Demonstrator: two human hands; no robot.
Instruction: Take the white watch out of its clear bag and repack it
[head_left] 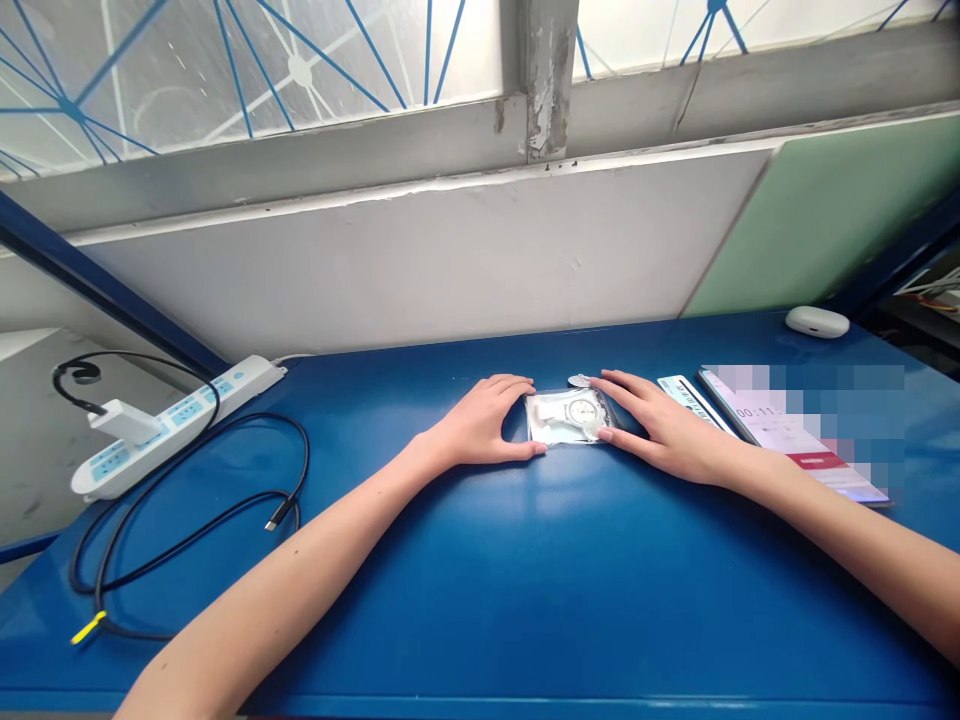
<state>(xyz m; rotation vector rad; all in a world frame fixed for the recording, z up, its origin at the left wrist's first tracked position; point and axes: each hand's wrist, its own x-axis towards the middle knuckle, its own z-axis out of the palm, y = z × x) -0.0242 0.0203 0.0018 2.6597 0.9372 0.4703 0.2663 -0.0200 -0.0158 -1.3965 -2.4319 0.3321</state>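
A clear plastic bag (551,432) with a watch (582,411) inside lies flat on the blue table; the watch has a round, pale dial. At the bag's left end is my left hand (484,425), its fingers stretched and the thumb apart, the tips by the two left corners. From the other end comes my right hand (660,425) with spread fingers. Its thumb tip touches the lower right part of the bag, by a whitish round patch. A small pale disc (580,381) sits at the bag's top edge, close to my right index fingertip.
To the right lie a ruler-like printed strip (694,403) and a phone or tablet (802,440) with a lit, partly blurred screen. A white earbud case (817,321) stands farther back. On the left are a power strip (180,425) and a coiled black cable (217,505).
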